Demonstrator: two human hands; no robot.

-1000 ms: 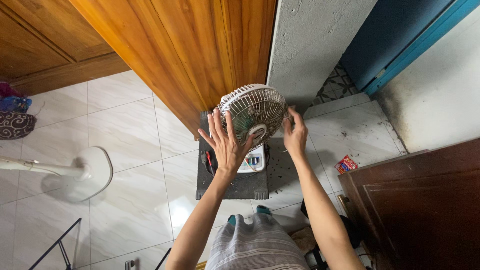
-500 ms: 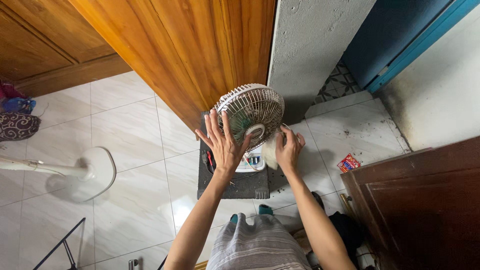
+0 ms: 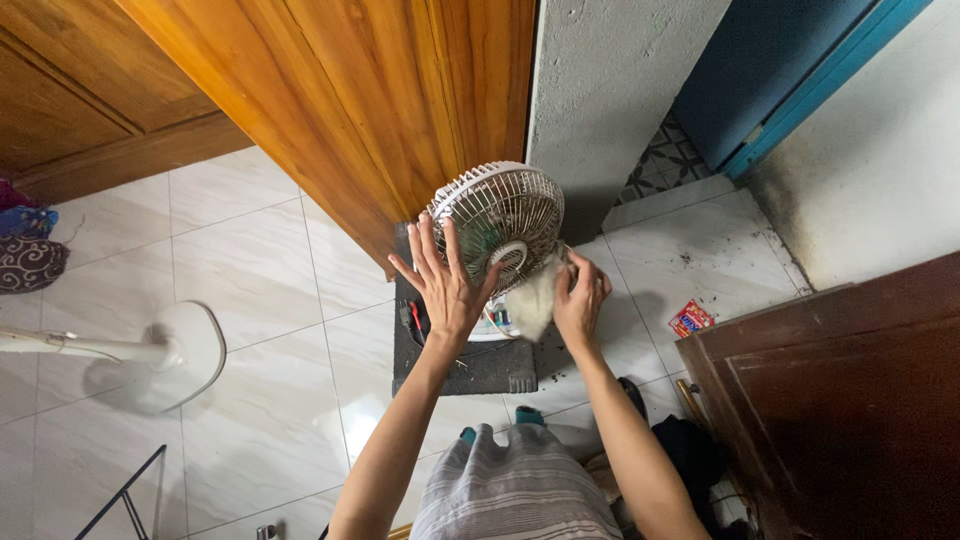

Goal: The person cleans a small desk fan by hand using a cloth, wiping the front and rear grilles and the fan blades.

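A: Since a second ago our right hand (image 3: 580,297) has dropped from the rim of the small round white wire-grille fan (image 3: 497,220) and now presses a pale, dirty cloth (image 3: 535,295) to the grille's lower right.

B: And our left hand (image 3: 445,285)?

A: Flat, fingers spread, steadying the lower left of the grille; the right hand's grip is closed on the cloth.

B: Where does the fan stand?

A: On a dark rubber mat (image 3: 470,365) on the white tiled floor (image 3: 270,340), by the wooden door (image 3: 360,100). We judge the wiping is just begun: the grille looks grimy, crumbs dot the mat.
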